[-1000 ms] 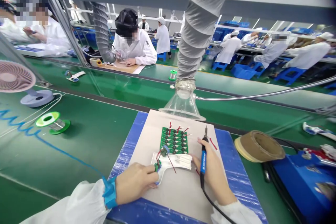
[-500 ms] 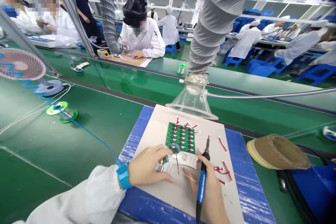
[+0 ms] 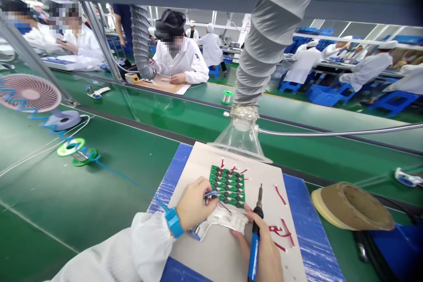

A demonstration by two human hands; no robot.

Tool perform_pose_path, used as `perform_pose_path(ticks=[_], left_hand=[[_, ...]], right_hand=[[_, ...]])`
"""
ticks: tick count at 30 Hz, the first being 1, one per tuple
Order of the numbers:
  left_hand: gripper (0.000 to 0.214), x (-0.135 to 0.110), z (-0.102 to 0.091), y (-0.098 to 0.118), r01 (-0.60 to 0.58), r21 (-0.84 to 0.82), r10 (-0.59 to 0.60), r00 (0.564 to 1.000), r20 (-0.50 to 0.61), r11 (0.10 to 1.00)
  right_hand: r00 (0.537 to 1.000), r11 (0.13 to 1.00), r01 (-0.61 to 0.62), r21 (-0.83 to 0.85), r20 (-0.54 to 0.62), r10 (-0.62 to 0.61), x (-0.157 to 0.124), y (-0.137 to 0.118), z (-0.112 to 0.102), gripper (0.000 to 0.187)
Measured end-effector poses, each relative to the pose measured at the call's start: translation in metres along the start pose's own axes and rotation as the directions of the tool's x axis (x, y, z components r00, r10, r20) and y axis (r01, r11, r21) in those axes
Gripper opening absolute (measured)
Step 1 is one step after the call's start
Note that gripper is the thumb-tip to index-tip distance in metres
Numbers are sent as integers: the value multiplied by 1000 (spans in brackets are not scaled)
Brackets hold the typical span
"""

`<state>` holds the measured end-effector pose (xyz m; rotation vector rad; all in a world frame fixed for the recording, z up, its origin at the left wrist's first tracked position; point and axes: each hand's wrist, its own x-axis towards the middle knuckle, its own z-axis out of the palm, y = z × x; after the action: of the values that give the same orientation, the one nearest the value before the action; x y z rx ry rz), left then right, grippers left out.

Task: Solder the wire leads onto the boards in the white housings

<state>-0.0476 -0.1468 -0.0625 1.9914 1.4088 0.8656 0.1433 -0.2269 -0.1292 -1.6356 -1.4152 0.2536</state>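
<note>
Head cam, looking down at a green tabletop (image 3: 115, 194). Got the left hand (image 3: 193, 205) with its grip pinched narrow on a small blue-and-black wired part (image 3: 211, 194), held right at the near left edge of a green circuit board (image 3: 228, 183) studded with dark round components. Then the right hand (image 3: 267, 260), grip wrapped round a blue-handled soldering iron (image 3: 253, 249), pen-style, tip pointing away and sitting just near of the board's right corner; can't tell if it touches anything. Between the two hands, a white flat piece (image 3: 233, 220) with thin wires, lying on a pale rectangular mat (image 3: 224, 255) over a blue wrapped pad (image 3: 170, 176). Loose red wire scraps (image 3: 280, 229) right of the iron. Just beyond the board, a clear funnel hood (image 3: 243, 141) on a grey ribbed hose (image 3: 264, 44). Also a brown tape roll (image 3: 350, 205) off to the right, plus a green solder spool (image 3: 76, 152) and pink fan (image 3: 29, 94) way over left.
</note>
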Motion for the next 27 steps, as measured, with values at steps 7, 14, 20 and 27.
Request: perform_pose_path(ticks=[7, 14, 20, 27], left_hand=[[15, -1, 7, 1, 45, 106, -42, 999, -30, 993], [65, -12, -5, 1, -80, 161, 57, 988, 142, 984], [36, -24, -17, 3, -317, 161, 289, 941, 176, 934], [40, -46, -3, 17, -541, 62, 523, 832, 183, 839]], right_hand=[[998, 999, -1, -52, 64, 4, 1, 1, -3, 46], [999, 993, -44, -107, 4, 44, 7, -17, -15, 55], [981, 972, -180, 152, -43, 188, 2, -30, -23, 56], [924, 884, -188, 429, -228, 307, -10, -52, -12, 44]])
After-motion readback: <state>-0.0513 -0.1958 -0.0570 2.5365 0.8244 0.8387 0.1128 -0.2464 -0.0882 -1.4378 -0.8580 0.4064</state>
